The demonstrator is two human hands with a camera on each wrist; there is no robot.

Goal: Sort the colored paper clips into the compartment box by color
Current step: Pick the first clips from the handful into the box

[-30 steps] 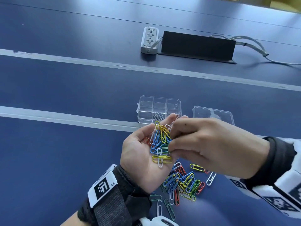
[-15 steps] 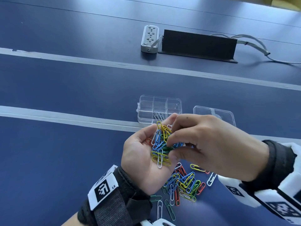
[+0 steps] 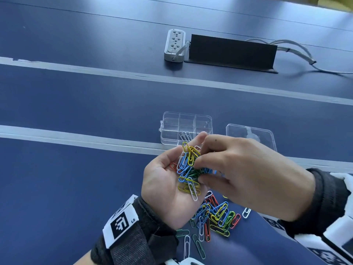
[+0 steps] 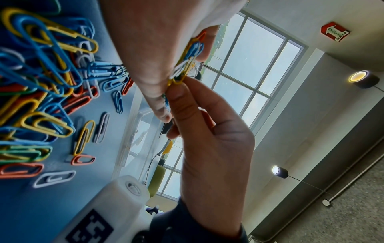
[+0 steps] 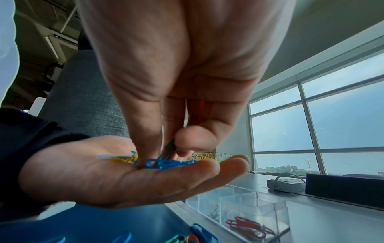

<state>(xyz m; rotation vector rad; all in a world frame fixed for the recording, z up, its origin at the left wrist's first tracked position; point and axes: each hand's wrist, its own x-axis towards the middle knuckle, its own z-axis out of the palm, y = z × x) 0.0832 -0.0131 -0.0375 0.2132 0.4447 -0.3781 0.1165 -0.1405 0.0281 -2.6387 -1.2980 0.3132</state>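
Observation:
My left hand (image 3: 162, 180) lies palm up above the table and carries a heap of mixed paper clips (image 3: 188, 169) on nearly straight fingers. My right hand (image 3: 199, 166) reaches into that heap from the right. Its thumb and a finger pinch a green clip (image 5: 168, 148) that stands up out of the blue clips (image 5: 166, 163). A second pile of mixed clips (image 3: 215, 217) lies on the table below both hands. The clear compartment box (image 3: 186, 116) stands open just beyond the fingers, with pale clips (image 3: 184, 135) in one near cell and red clips (image 5: 247, 225) in another.
The box's clear lid (image 3: 250, 134) lies to the right of the box. Farther back are a white power strip (image 3: 174, 44), a black cable box (image 3: 232, 52) and grey cables (image 3: 298, 52). Pale strips (image 3: 76, 136) cross the blue table.
My right hand's fingertips have moved from the upper end of the palm heap down to its middle and closed on a clip. The left hand has stayed almost still.

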